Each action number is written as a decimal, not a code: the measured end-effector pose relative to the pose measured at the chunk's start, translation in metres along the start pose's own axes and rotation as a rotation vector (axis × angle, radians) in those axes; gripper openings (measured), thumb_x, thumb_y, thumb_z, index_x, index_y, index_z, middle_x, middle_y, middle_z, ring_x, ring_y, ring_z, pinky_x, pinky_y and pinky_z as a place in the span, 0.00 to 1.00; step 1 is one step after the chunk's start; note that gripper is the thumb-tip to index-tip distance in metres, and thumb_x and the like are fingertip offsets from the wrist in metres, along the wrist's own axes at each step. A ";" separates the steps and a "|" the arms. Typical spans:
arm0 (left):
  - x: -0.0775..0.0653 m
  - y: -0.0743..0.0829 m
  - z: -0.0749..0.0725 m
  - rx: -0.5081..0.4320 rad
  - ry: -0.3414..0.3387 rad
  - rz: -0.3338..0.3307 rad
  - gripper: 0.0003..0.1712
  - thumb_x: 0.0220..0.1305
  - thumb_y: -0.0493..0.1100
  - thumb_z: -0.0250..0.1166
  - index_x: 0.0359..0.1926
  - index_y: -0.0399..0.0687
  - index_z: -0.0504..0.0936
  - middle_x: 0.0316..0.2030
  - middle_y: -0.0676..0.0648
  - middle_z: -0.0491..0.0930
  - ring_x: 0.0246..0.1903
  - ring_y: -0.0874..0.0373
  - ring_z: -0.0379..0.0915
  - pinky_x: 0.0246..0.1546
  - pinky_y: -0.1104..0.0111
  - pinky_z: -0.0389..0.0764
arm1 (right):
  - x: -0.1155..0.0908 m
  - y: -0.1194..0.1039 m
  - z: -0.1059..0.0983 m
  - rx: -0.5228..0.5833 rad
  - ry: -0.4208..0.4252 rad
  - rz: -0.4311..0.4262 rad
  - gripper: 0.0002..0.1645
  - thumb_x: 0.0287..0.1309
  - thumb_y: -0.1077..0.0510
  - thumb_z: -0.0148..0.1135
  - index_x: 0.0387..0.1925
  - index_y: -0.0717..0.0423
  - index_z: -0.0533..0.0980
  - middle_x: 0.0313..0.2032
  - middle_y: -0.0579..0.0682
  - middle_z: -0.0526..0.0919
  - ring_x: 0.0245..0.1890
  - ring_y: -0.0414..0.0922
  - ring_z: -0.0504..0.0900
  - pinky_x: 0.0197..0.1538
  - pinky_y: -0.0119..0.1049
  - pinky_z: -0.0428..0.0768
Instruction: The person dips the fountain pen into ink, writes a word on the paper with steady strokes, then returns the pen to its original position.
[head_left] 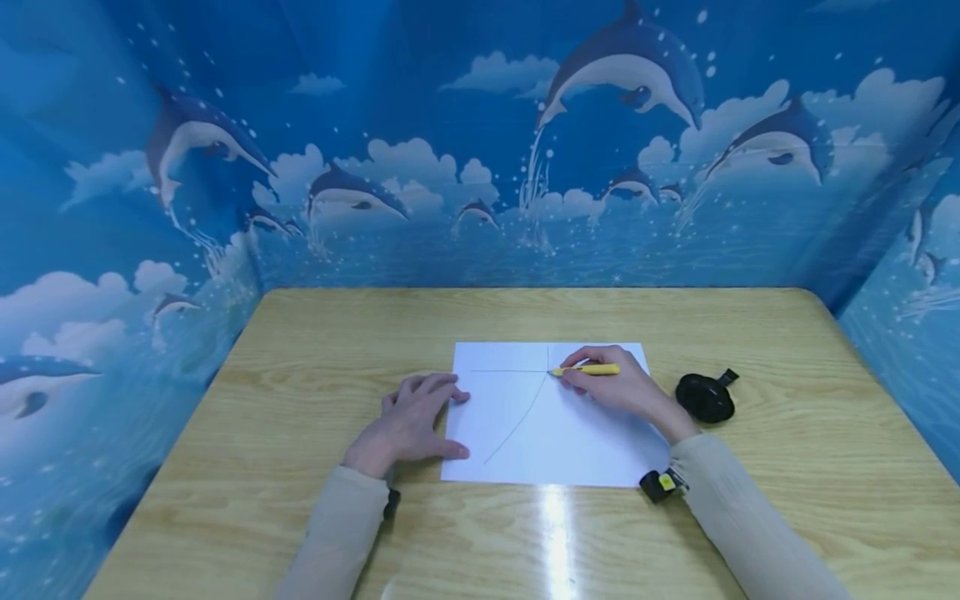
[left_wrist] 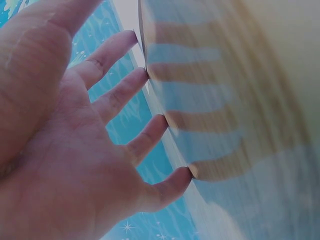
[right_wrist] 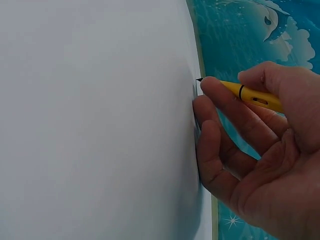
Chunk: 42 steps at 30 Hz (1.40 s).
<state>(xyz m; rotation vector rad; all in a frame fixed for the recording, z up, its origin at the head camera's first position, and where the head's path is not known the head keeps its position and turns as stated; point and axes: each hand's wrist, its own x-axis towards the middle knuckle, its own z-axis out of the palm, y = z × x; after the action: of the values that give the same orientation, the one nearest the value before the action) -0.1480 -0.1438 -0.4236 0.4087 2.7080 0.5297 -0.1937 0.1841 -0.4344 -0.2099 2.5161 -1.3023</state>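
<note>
Because the yellow pen [head_left: 604,369] sits in the right hand [head_left: 611,383], that hand's obviously the nearer one, & what counts is tip vs. paper [head_left: 592,446]. Pen's long axis runs approx. left–right over the far half of the sheet, pt. aimed left, w/ the tip right where the marks meet: a straight line [head_left: 510,371] going left, a short stroke [head_left: 548,354] going to the far side, and a curve [head_left: 517,427] sweeping to the near left. Tip looks to be at the surface, tho can't tell for sure if it's pressing.

Right fingers: closed in a pinch, barrel held btwn thumb & index, the others curled loosely below, close to the sheet.

Left hand [head_left: 411,422]: fingers spread wide, slightly bent, no grip on anything; fingertips down at the paper's left edge, thumb on its near-left part. It's well apart from the pen, off to the left.

Sheet lies flat on the wood-look counter [head_left: 337,325], long side left–right. A black object [head_left: 705,398] rests on the counter right of the paper, near the right forearm; can't tell exactly what it is.
</note>
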 end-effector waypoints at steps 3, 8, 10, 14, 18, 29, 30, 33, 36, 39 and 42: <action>0.000 0.000 0.000 0.000 0.004 0.005 0.44 0.52 0.63 0.78 0.69 0.62 0.74 0.79 0.50 0.57 0.77 0.36 0.46 0.71 0.29 0.53 | -0.001 0.000 0.000 0.006 -0.007 0.001 0.14 0.68 0.49 0.64 0.49 0.50 0.84 0.38 0.50 0.89 0.35 0.46 0.84 0.43 0.38 0.79; 0.000 0.000 0.001 0.003 0.001 0.003 0.44 0.53 0.62 0.78 0.69 0.63 0.74 0.79 0.51 0.57 0.78 0.36 0.46 0.72 0.30 0.53 | -0.001 -0.001 -0.001 0.004 -0.016 0.015 0.13 0.68 0.50 0.63 0.48 0.50 0.84 0.42 0.50 0.89 0.35 0.45 0.85 0.42 0.38 0.80; 0.000 0.001 0.001 -0.001 0.003 0.006 0.44 0.53 0.62 0.78 0.69 0.62 0.74 0.79 0.51 0.57 0.78 0.36 0.45 0.72 0.31 0.52 | -0.001 -0.001 -0.001 0.002 -0.020 0.020 0.13 0.68 0.50 0.63 0.48 0.50 0.84 0.40 0.50 0.90 0.35 0.46 0.84 0.42 0.38 0.80; 0.000 0.001 0.001 -0.012 0.012 0.017 0.43 0.53 0.61 0.78 0.69 0.61 0.74 0.79 0.50 0.58 0.77 0.35 0.46 0.71 0.30 0.53 | -0.003 -0.001 -0.002 0.000 -0.027 0.031 0.13 0.68 0.49 0.63 0.48 0.50 0.84 0.38 0.49 0.90 0.35 0.46 0.84 0.41 0.37 0.79; 0.000 0.001 0.001 -0.011 0.014 0.017 0.43 0.53 0.61 0.78 0.69 0.61 0.74 0.79 0.50 0.58 0.77 0.35 0.46 0.71 0.30 0.53 | -0.004 -0.001 -0.003 -0.005 -0.033 0.030 0.13 0.68 0.49 0.63 0.47 0.50 0.84 0.38 0.48 0.90 0.34 0.46 0.83 0.40 0.36 0.78; 0.001 0.000 0.001 -0.012 0.012 0.009 0.43 0.52 0.61 0.79 0.68 0.61 0.75 0.79 0.51 0.58 0.77 0.36 0.46 0.70 0.29 0.53 | -0.006 0.000 -0.004 -0.006 -0.053 0.035 0.13 0.68 0.48 0.64 0.47 0.49 0.85 0.35 0.49 0.88 0.32 0.45 0.81 0.39 0.35 0.75; 0.001 0.000 0.001 -0.011 0.013 0.009 0.43 0.52 0.61 0.79 0.68 0.61 0.75 0.79 0.51 0.58 0.77 0.36 0.46 0.70 0.29 0.53 | -0.006 0.000 -0.004 -0.007 -0.055 0.032 0.14 0.68 0.48 0.64 0.47 0.50 0.85 0.35 0.49 0.88 0.32 0.45 0.81 0.39 0.35 0.75; 0.001 0.000 0.001 -0.012 0.014 0.011 0.43 0.52 0.61 0.79 0.68 0.61 0.75 0.79 0.51 0.58 0.77 0.36 0.46 0.70 0.29 0.54 | -0.007 0.000 -0.004 -0.009 -0.062 0.031 0.13 0.68 0.48 0.64 0.46 0.50 0.85 0.34 0.49 0.89 0.33 0.45 0.80 0.39 0.35 0.75; 0.001 -0.001 0.002 -0.015 0.012 0.012 0.43 0.52 0.61 0.79 0.68 0.61 0.75 0.79 0.51 0.58 0.77 0.36 0.46 0.70 0.29 0.53 | -0.008 0.000 -0.004 -0.011 -0.065 0.033 0.12 0.68 0.49 0.64 0.46 0.50 0.85 0.34 0.49 0.89 0.33 0.45 0.80 0.40 0.35 0.75; 0.001 -0.001 0.002 -0.015 0.012 0.013 0.43 0.52 0.61 0.79 0.68 0.60 0.75 0.79 0.51 0.58 0.77 0.36 0.46 0.70 0.29 0.54 | -0.010 0.000 -0.005 -0.010 -0.069 0.033 0.12 0.68 0.50 0.64 0.46 0.50 0.85 0.34 0.49 0.89 0.32 0.46 0.80 0.40 0.35 0.75; 0.001 0.000 0.001 -0.016 0.015 0.015 0.43 0.52 0.61 0.79 0.68 0.60 0.75 0.79 0.50 0.58 0.77 0.36 0.47 0.70 0.30 0.54 | -0.011 0.000 -0.006 -0.013 -0.076 0.028 0.12 0.68 0.49 0.64 0.45 0.50 0.85 0.34 0.49 0.89 0.33 0.46 0.80 0.40 0.35 0.74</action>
<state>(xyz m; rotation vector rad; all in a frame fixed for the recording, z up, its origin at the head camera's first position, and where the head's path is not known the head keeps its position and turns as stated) -0.1484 -0.1435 -0.4252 0.4223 2.7154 0.5604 -0.1851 0.1915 -0.4291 -0.2220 2.4564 -1.2438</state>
